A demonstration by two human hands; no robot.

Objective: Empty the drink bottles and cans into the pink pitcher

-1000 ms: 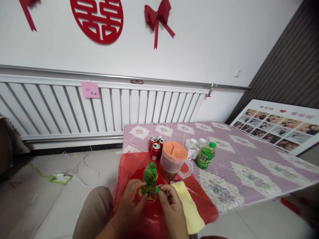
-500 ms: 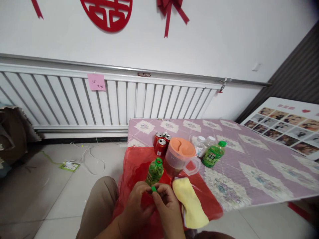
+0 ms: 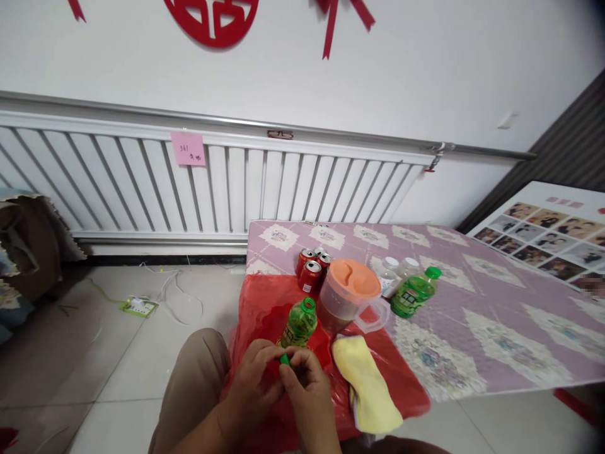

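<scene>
While left hand (image 3: 253, 381) and right hand (image 3: 309, 389) pinch the green cap (image 3: 284, 359), left contact perhaps only light, the uncapped green bottle (image 3: 302, 321) stands just beyond on red plastic sheet (image 3: 258, 291). Cap should handle light, stiff; hold by its side. Bottle walls judged thin, slippery; grasp the body gently.

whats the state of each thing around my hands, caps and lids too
front green bottle: upright, cap off
green cap: off, pinched in right hand
rear green bottle: upright, capped
two clear bottles: capped
jug: lid on, partly filled
red cans: upright, openings too small to judge
yellow cloth: lying rumpled
red cover: wrinkled
</scene>
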